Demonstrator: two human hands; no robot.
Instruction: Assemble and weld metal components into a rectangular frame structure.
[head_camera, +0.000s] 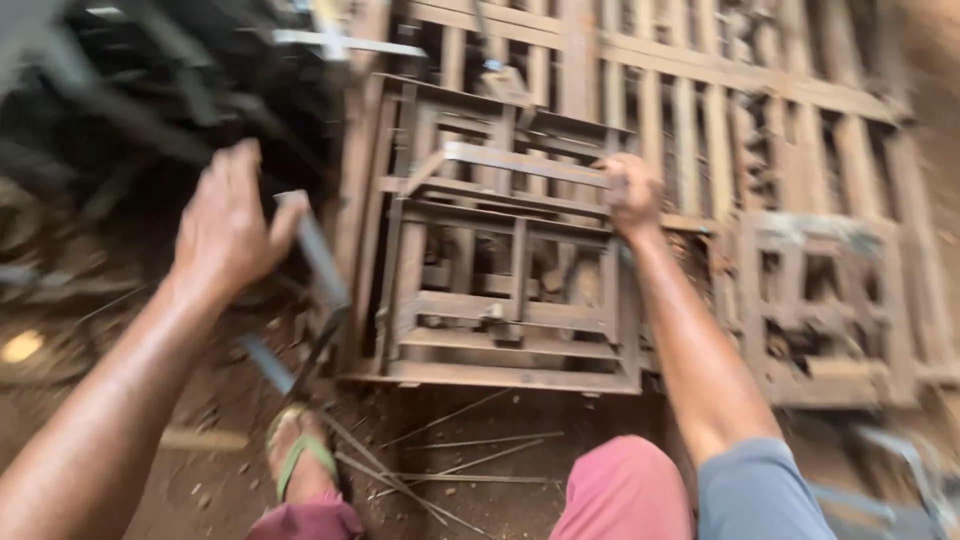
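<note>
Pink-clad knees and a green sandal sat lowest, on the dirt floor. Ahead, the right hand clenched a top bar of the rusty welded metal frame. Left of it, the left hand gripped a flat grey steel bar, blurred.
</note>
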